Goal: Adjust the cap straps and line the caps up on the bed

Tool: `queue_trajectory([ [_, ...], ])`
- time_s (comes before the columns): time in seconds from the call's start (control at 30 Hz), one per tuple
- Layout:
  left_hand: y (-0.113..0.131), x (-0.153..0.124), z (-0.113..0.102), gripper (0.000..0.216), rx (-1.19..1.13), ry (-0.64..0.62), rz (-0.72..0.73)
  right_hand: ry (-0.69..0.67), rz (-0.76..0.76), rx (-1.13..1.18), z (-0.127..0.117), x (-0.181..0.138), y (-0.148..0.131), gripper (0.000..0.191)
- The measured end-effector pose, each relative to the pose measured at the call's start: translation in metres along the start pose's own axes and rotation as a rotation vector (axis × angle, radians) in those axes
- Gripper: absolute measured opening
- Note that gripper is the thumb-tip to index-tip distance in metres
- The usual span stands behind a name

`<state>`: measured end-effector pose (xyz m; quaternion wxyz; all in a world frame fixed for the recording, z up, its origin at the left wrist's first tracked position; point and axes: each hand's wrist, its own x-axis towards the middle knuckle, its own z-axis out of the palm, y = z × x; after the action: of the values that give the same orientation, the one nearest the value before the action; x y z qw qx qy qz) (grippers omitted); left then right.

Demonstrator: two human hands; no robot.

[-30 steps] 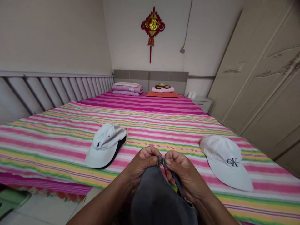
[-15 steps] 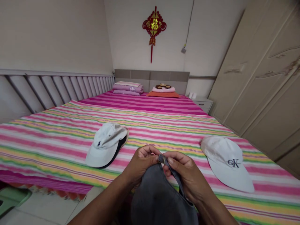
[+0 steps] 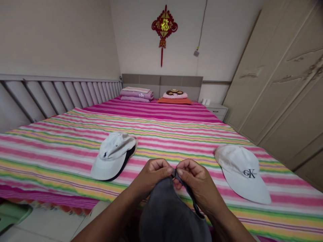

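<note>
A dark grey cap (image 3: 174, 211) hangs close to me at the bottom of the head view, its back opening and strap (image 3: 189, 193) turned upward. My left hand (image 3: 156, 174) pinches one side of the strap near its buckle. On the other side, my right hand (image 3: 194, 176) grips the strap between thumb and fingers. The two sets of fingertips nearly meet, and they hide most of the buckle. On the bed to the left lies a white cap (image 3: 113, 156) with a small dark logo and a dark under-brim. Another white cap (image 3: 242, 173), lettered in front, lies to the right.
The bed wears a striped cover (image 3: 161, 134). Folded purple bedding (image 3: 136, 95) and an orange pillow (image 3: 174, 101) lie by the headboard (image 3: 181, 82). A rail (image 3: 63, 80) runs along the left, a wardrobe (image 3: 275, 87) stands right, and a green stool (image 3: 15, 213) is lower left.
My fingers have closed in over the strap's buckle, which showed more plainly before. The grey cap has shifted slightly left in view; the white caps stay where they lay.
</note>
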<state>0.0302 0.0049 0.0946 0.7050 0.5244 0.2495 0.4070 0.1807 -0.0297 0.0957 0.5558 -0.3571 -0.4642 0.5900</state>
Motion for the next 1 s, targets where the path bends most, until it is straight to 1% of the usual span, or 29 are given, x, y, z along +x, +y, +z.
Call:
queue_trajectory([
  [0.07,0.001,0.001,0.000,0.021,-0.014,0.050,-0.020,-0.024,0.050,-0.006,-0.003,0.000,-0.002,0.020],
  [0.2,0.004,0.002,-0.003,0.022,-0.033,0.127,-0.013,-0.169,0.176,-0.091,-0.010,-0.003,-0.003,0.030],
  [0.27,0.007,0.001,-0.006,0.022,-0.015,0.144,-0.002,-0.199,0.204,-0.107,-0.014,-0.004,-0.002,0.032],
  [0.37,0.012,0.000,-0.009,0.021,-0.007,0.149,0.004,-0.202,0.226,-0.108,-0.020,-0.006,-0.001,0.036],
  [0.47,0.016,0.001,-0.012,0.021,-0.049,0.154,0.022,-0.235,0.211,-0.126,-0.025,-0.006,-0.002,0.037],
  [0.57,0.017,0.000,-0.013,0.020,-0.016,0.116,0.007,-0.250,0.207,-0.129,-0.025,-0.005,-0.003,0.031],
  [0.6,0.017,0.000,-0.013,0.020,0.018,0.093,-0.006,-0.235,0.189,-0.139,-0.023,-0.005,-0.004,0.035],
  [0.67,0.014,-0.001,-0.011,0.019,0.084,0.047,-0.028,-0.167,0.083,-0.229,-0.018,-0.005,-0.005,0.049],
  [0.7,0.013,-0.001,-0.009,0.019,0.107,0.023,-0.034,-0.123,-0.011,-0.326,-0.015,-0.006,-0.005,0.052],
  [0.73,0.012,-0.001,-0.008,0.019,0.121,0.001,-0.033,-0.087,-0.127,-0.453,-0.012,-0.007,-0.006,0.051],
  [0.77,0.011,-0.002,-0.007,0.019,0.130,-0.020,-0.028,-0.063,-0.254,-0.593,-0.010,-0.009,-0.007,0.045],
  [0.83,0.009,-0.002,-0.006,0.019,0.136,-0.047,-0.019,-0.045,-0.498,-0.845,-0.007,-0.012,-0.008,0.030],
  [0.87,0.009,-0.003,-0.005,0.020,0.140,-0.051,-0.024,-0.050,-0.590,-0.934,-0.006,-0.013,-0.009,0.025],
  [0.9,0.008,-0.003,-0.005,0.021,0.146,-0.053,-0.034,-0.053,-0.645,-0.995,-0.006,-0.014,-0.009,0.021],
  [0.93,0.008,-0.003,-0.006,0.022,0.152,-0.056,-0.048,-0.051,-0.664,-1.034,-0.005,-0.015,-0.009,0.019],
  [1.0,0.008,-0.004,-0.006,0.024,0.161,-0.078,-0.073,-0.036,-0.626,-1.079,-0.005,-0.016,-0.010,0.015],
])
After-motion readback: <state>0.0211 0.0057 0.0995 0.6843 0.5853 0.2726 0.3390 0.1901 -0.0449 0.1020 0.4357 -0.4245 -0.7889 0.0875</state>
